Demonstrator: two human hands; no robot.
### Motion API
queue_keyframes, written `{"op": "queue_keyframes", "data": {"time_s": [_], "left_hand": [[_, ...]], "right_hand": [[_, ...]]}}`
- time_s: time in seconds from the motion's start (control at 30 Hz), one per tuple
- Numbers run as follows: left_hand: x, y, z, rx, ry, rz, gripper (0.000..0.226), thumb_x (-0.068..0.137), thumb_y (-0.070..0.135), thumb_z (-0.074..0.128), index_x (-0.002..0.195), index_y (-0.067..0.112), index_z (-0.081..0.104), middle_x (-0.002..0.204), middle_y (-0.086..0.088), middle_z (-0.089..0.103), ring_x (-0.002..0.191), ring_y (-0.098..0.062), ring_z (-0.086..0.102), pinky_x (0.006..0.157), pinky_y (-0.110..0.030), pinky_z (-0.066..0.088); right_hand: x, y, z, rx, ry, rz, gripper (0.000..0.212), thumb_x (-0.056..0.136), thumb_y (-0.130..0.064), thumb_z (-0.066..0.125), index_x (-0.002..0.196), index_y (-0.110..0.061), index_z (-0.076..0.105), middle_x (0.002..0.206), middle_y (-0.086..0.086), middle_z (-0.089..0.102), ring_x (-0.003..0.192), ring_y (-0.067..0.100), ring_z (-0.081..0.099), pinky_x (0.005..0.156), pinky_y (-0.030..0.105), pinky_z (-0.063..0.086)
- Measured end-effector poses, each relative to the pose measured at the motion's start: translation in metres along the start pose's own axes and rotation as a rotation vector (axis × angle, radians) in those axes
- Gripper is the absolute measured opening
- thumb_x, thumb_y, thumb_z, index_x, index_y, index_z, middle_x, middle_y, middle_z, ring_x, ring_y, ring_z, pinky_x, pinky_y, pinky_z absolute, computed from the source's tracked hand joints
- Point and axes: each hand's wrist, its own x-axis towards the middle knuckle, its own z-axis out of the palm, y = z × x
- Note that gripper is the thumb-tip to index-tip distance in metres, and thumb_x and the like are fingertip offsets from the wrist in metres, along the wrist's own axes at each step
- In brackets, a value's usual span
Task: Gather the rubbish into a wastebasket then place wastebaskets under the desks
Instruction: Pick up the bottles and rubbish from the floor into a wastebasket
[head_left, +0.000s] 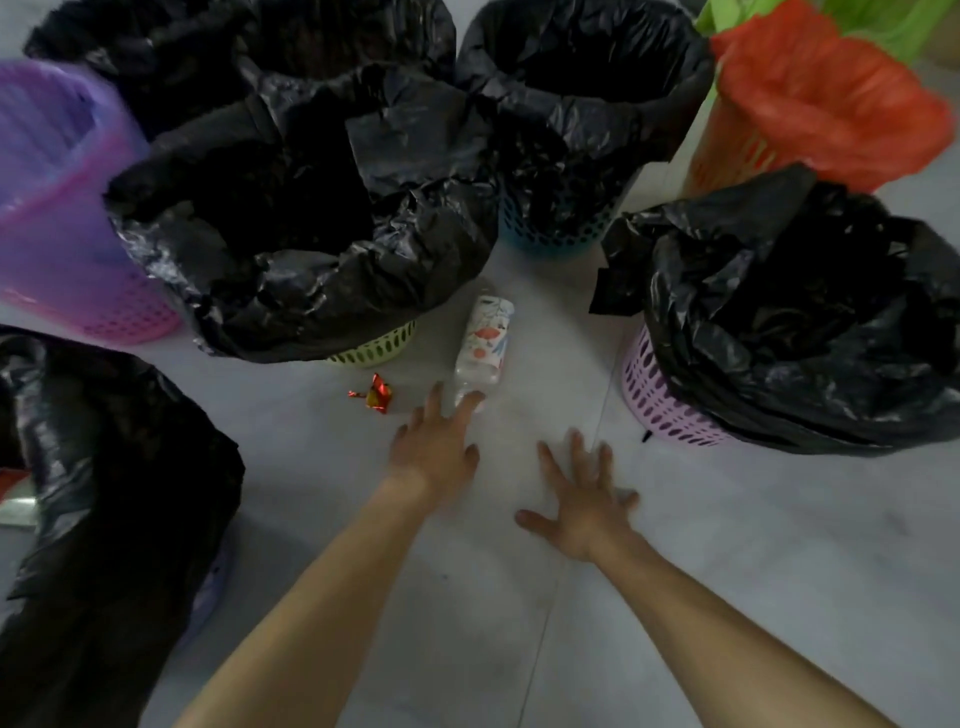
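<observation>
Lying clear with a floral label, the plastic bottle (482, 347) meets the splayed left hand (435, 448); right hand (582, 500) spread empty over open floor (727, 545) between lined wastebaskets (311, 228).

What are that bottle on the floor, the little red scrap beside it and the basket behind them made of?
The bottle looks like clear thin plastic: see-through at its ends, with a printed white label. The red scrap seems a metallic foil wrapper, crinkled and glinting. The yellow-green basket appears moulded plastic with slotted holes, lined with a glossy, wrinkled black plastic bag.
</observation>
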Motion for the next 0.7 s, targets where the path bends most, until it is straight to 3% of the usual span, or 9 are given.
{"op": "queue_keyframes", "data": {"time_s": [0.1,0.23,0.33,0.43,0.5,0.53,0.6,0.63,0.7], "left_hand": [[0.022,0.014,0.004,-0.101,0.106,0.055,0.060,0.096,0.045,0.051,0.149,0.045,0.021,0.160,-0.014,0.013,0.138,-0.038,0.034,0.105,-0.047,0.040],[0.032,0.015,0.017,-0.098,0.014,-0.013,0.051,0.095,0.050,0.050,0.143,0.043,0.031,0.148,-0.014,0.033,0.132,-0.036,0.038,0.103,-0.046,0.041],[0.019,-0.003,0.019,-0.088,0.047,-0.021,0.041,0.096,0.045,0.050,0.134,0.038,0.038,0.136,-0.010,0.043,0.126,-0.031,0.045,0.097,-0.043,0.045],[-0.010,-0.028,0.013,-0.130,0.109,-0.036,0.030,0.096,0.041,0.051,0.124,0.036,0.041,0.124,-0.007,0.043,0.108,-0.027,0.055,0.084,-0.039,0.051],[-0.038,-0.045,0.009,-0.128,0.235,-0.028,0.026,0.095,0.034,0.055,0.118,0.028,0.046,0.114,-0.010,0.047,0.088,-0.028,0.061,0.067,-0.035,0.052],[-0.057,-0.059,0.009,-0.107,0.278,-0.023,0.023,0.094,0.031,0.057,0.114,0.024,0.047,0.107,-0.012,0.049,0.078,-0.030,0.062,0.058,-0.034,0.049],[-0.083,-0.077,0.012,-0.073,0.306,-0.002,0.019,0.092,0.026,0.057,0.106,0.025,0.043,0.097,-0.010,0.051,0.066,-0.030,0.061,0.049,-0.032,0.042],[-0.098,-0.086,0.012,-0.091,0.285,-0.029,0.018,0.092,0.026,0.055,0.103,0.027,0.041,0.097,-0.008,0.049,0.066,-0.030,0.061,0.049,-0.032,0.041],[-0.132,-0.106,0.015,-0.138,0.236,-0.121,0.019,0.092,0.024,0.050,0.101,0.031,0.035,0.103,-0.004,0.045,0.073,-0.028,0.059,0.055,-0.032,0.040]], "right_hand": [[0.000,-0.001,-0.003,0.016,-0.016,-0.005,0.100,0.081,-0.080,0.045,0.146,-0.052,-0.025,0.149,-0.010,-0.048,0.143,0.031,-0.037,0.107,0.076,0.005],[-0.001,-0.001,-0.005,0.016,-0.034,0.005,0.102,0.078,-0.081,0.048,0.144,-0.055,-0.025,0.149,-0.012,-0.049,0.142,0.030,-0.038,0.106,0.076,0.007],[0.000,-0.005,-0.007,0.032,-0.024,0.005,0.103,0.077,-0.081,0.050,0.144,-0.056,-0.023,0.149,-0.013,-0.048,0.143,0.030,-0.037,0.107,0.074,0.008],[-0.003,-0.008,-0.007,0.030,-0.020,0.010,0.104,0.075,-0.082,0.051,0.145,-0.057,-0.022,0.151,-0.014,-0.046,0.145,0.029,-0.034,0.107,0.073,0.014],[-0.002,-0.010,-0.007,-0.014,-0.003,0.006,0.104,0.072,-0.085,0.050,0.147,-0.056,-0.017,0.155,-0.012,-0.039,0.148,0.031,-0.027,0.106,0.069,0.021],[-0.002,-0.016,-0.006,-0.046,0.027,0.001,0.100,0.073,-0.085,0.048,0.150,-0.054,-0.009,0.160,-0.010,-0.029,0.150,0.033,-0.018,0.107,0.065,0.025],[0.005,-0.022,-0.017,-0.085,0.223,0.022,0.073,0.083,-0.072,0.035,0.150,-0.041,0.031,0.162,0.003,0.020,0.147,0.034,0.024,0.108,0.048,0.036],[0.010,-0.027,-0.025,-0.052,0.334,0.026,0.060,0.089,-0.057,0.031,0.137,-0.028,0.054,0.147,0.011,0.047,0.133,0.033,0.046,0.104,0.040,0.044],[0.025,-0.051,-0.037,0.144,0.509,0.007,0.041,0.093,-0.031,0.038,0.116,-0.013,0.068,0.122,0.020,0.065,0.110,0.039,0.061,0.095,0.038,0.050]]}}
